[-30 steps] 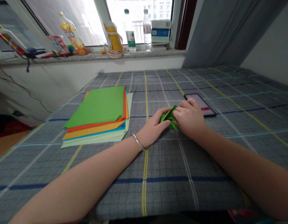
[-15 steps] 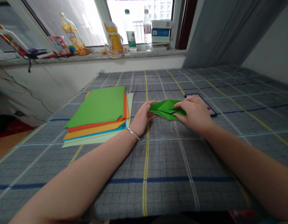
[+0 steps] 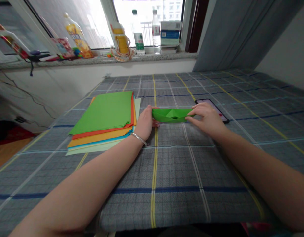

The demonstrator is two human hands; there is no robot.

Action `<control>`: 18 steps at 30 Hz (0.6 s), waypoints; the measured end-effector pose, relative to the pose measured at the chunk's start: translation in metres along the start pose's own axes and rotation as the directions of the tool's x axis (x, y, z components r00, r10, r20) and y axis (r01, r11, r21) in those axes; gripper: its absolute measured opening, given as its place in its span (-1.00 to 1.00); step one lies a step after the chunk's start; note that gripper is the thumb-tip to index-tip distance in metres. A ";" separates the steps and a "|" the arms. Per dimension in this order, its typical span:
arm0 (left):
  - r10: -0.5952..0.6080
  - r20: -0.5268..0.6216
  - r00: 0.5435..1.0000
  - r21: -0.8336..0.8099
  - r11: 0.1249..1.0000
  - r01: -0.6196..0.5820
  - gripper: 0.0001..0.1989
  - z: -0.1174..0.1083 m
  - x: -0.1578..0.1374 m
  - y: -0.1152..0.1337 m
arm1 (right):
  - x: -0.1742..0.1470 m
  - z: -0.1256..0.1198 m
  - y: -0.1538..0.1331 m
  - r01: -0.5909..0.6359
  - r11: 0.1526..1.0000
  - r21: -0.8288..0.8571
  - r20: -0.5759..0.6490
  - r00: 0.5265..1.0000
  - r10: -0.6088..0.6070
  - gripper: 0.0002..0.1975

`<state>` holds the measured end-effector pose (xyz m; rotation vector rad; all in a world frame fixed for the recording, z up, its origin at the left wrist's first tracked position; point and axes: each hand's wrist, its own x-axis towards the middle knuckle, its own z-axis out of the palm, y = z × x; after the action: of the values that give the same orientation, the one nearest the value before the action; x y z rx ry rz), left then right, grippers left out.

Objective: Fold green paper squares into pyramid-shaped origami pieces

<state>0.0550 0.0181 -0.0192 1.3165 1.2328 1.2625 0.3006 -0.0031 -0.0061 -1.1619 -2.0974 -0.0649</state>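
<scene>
A folded green paper boat (image 3: 173,115) stretches between my two hands, with a small pointed peak at its middle. My left hand (image 3: 145,122), a silver bangle at its wrist, grips the boat's left end. At the opposite end, the thumb and fingers of my right hand (image 3: 208,119) pinch the paper. Behind my right hand lies a phone (image 3: 222,116) with a lit screen, partly covered by that hand. To the left of my left hand is a stack of coloured paper (image 3: 105,112), green on top with red, orange, blue and pale green sheets beneath.
A grey checked cloth (image 3: 176,164) covers the table. Along the windowsill (image 3: 147,58) stand a yellow drink bottle (image 3: 79,36), a yellow cup (image 3: 121,41), two clear bottles and some boxes (image 3: 170,34). A grey curtain (image 3: 230,33) hangs at the right.
The paper has been drawn out into a longer, narrower boat shape. My left hand has moved slightly left and my right hand slightly right, each keeping hold of an end.
</scene>
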 end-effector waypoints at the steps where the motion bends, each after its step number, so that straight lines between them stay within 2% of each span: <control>1: 0.045 -0.028 0.999 0.084 0.996 -0.042 -0.53 -0.001 0.000 0.001 | 0.000 0.001 0.000 -0.039 0.998 0.051 -0.001 0.999 0.039 -0.82; 3: 0.142 -0.050 0.989 0.224 0.966 -0.128 -0.58 -0.003 0.001 0.002 | -0.001 0.002 -0.001 -0.150 0.977 0.151 0.042 0.989 0.145 -0.81; 5: 0.188 -0.034 0.982 0.302 0.938 -0.169 -0.68 -0.004 0.004 0.001 | -0.001 0.003 -0.003 -0.255 0.943 0.215 0.106 0.966 0.237 -0.80; 8: 0.276 0.035 0.961 0.382 0.885 -0.268 -0.74 -0.007 0.008 -0.003 | 0.000 0.004 -0.005 -0.331 0.905 0.267 0.166 0.941 0.295 -0.79; 10: 0.434 0.134 0.891 0.461 0.768 -0.444 -0.75 -0.008 0.009 -0.004 | 0.001 0.004 -0.005 -0.356 0.886 0.298 0.189 0.931 0.311 -0.78; 12: 0.581 0.271 0.767 0.530 0.575 -0.623 -0.75 -0.010 0.007 -0.002 | 0.001 0.006 -0.004 -0.378 0.869 0.319 0.210 0.922 0.324 -0.77; 14: 0.639 0.401 0.657 0.556 0.400 -0.728 -0.76 -0.011 0.003 0.001 | 0.001 0.007 -0.003 -0.386 0.863 0.325 0.206 0.920 0.333 -0.76; 16: 0.647 0.458 0.609 0.571 0.310 -0.760 -0.76 -0.011 -0.001 0.006 | 0.000 0.009 -0.001 -0.363 0.863 0.350 0.157 0.931 0.328 -0.76; 18: 0.638 0.457 0.620 0.603 0.291 -0.743 -0.75 -0.010 -0.005 0.009 | -0.001 0.008 0.000 -0.315 0.864 0.393 0.090 0.948 0.305 -0.75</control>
<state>0.0456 0.0123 -0.0098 2.7849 1.1352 1.1815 0.2960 -0.0006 -0.0124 -1.2235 -1.8001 0.5152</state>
